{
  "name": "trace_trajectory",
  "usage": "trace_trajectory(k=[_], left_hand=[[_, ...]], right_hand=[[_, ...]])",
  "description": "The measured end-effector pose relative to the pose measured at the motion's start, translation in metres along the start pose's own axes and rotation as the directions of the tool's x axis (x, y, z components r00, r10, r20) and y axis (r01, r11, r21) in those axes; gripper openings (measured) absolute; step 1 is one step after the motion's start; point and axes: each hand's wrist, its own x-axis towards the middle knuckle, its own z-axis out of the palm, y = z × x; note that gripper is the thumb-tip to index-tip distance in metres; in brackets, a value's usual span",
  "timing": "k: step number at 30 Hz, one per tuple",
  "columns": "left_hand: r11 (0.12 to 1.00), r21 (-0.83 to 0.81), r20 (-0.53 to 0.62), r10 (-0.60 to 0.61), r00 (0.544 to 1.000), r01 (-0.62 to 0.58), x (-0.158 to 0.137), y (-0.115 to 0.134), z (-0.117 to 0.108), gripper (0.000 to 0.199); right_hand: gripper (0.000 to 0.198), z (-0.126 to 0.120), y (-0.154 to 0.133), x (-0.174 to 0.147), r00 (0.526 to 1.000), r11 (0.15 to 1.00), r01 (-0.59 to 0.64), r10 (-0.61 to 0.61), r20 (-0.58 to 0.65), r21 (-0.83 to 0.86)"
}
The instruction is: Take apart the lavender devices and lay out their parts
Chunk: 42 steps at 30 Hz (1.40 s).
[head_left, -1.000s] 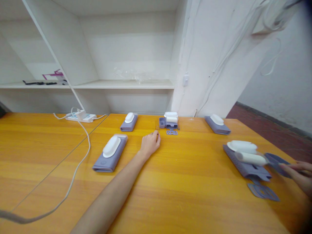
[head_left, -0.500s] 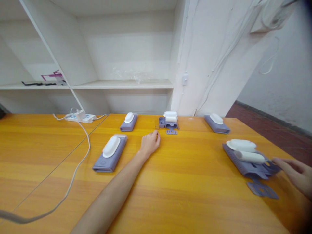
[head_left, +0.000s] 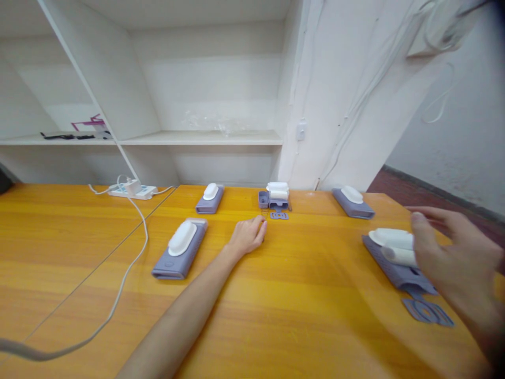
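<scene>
Purple tray (head_left: 394, 268) beneath spread right hand (head_left: 453, 258)

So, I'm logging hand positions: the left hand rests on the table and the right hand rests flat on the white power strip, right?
Not quite. In the head view the right hand is raised in front of the purple tray at the table's right side, far from the power strip. The left hand does rest on the table.

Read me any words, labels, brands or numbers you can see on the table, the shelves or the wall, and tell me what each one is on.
No text can be read anywhere.
The power strip has blue marks, too small to read.
The purple units and the wall socket show no lettering.
</scene>
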Motion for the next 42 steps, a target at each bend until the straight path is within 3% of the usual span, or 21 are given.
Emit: trace_trajectory(k=[1,2,5,8,13,17,20,26,31,42], left_hand=[[1.0,0.008,-0.005,-0.014,1.0,0.014,0.0,0.0,-0.001,0.028],[1.0,0.017,-0.008,-0.023,1.0,0.023,0.0,0.0,-0.001,0.029],[0.999,0.037,-0.007,-0.028,1.0,0.028,0.0,-0.001,0.0,0.03],[0.998,0.056,-0.008,-0.037,0.999,0.037,0.0,-0.002,0.0,0.031],[0.997,0.055,-0.039,-0.044,0.998,0.046,0.0,-0.002,0.001,0.032],[0.995,0.051,-0.073,-0.083,0.994,0.087,0.0,-0.003,0.002,0.031],[0.994,0.03,-0.122,-0.105,0.987,0.11,0.0,-0.004,0.003,0.03],[0.986,-0.042,-0.156,-0.164,0.974,0.159,-0.001,-0.006,0.002,0.03],[0.986,-0.043,-0.15,-0.165,0.975,0.16,-0.001,-0.007,0.003,0.03],[0.984,-0.006,-0.127,-0.176,0.976,0.177,0.001,-0.005,0.003,0.031]], right_hand=[[0.05,0.0,-0.02,0.007,0.997,0.995,-0.061,0.064,-0.038,0.083],[0.045,0.003,-0.038,0.011,0.999,0.986,-0.049,0.048,0.005,0.162],[0.033,0.025,-0.081,0.013,0.985,0.934,0.075,-0.124,0.119,0.35],[0.035,0.058,-0.114,0.004,0.911,0.9,0.184,-0.307,0.276,0.394],[0.042,0.098,-0.168,-0.009,0.788,0.864,0.248,-0.443,0.427,0.438],[0.042,0.109,-0.201,-0.012,0.7,0.809,0.258,-0.533,0.475,0.529],[0.042,0.102,-0.214,-0.02,0.666,0.774,0.296,-0.587,0.46,0.559],[0.031,0.061,-0.208,-0.046,0.614,0.721,0.373,-0.664,0.427,0.585],[0.034,0.042,-0.181,-0.059,0.616,0.742,0.368,-0.646,0.451,0.56],[0.041,0.057,-0.087,-0.075,0.739,0.897,0.352,-0.442,0.509,0.268]])
